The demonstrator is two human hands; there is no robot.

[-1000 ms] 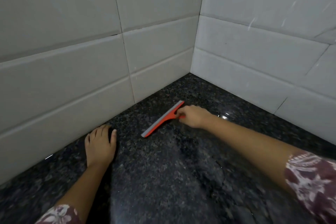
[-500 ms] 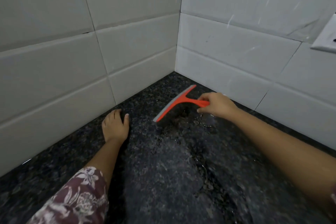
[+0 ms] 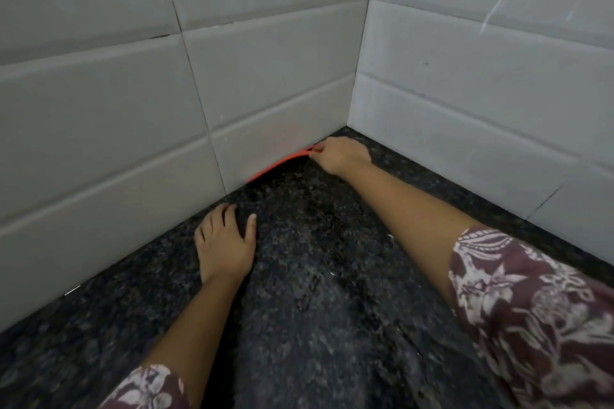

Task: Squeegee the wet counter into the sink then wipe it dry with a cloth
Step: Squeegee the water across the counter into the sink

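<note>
My right hand (image 3: 342, 156) reaches into the far corner of the dark speckled granite counter (image 3: 332, 325) and grips the handle of an orange squeegee (image 3: 282, 163). The squeegee blade lies along the foot of the left tiled wall, only its orange edge showing. My left hand (image 3: 226, 244) rests flat on the counter near the left wall, fingers spread, holding nothing. Water streaks and droplets glisten on the counter between my arms. No sink and no cloth are in view.
White tiled walls (image 3: 133, 116) meet in a corner at the back and close off the counter on the left and right. Both forearms, in floral maroon sleeves, stretch across the counter from the near edge.
My right hand has pushed the squeegee away from the middle of the counter into the corner, against the left wall. My left hand has stayed flat on the counter.
</note>
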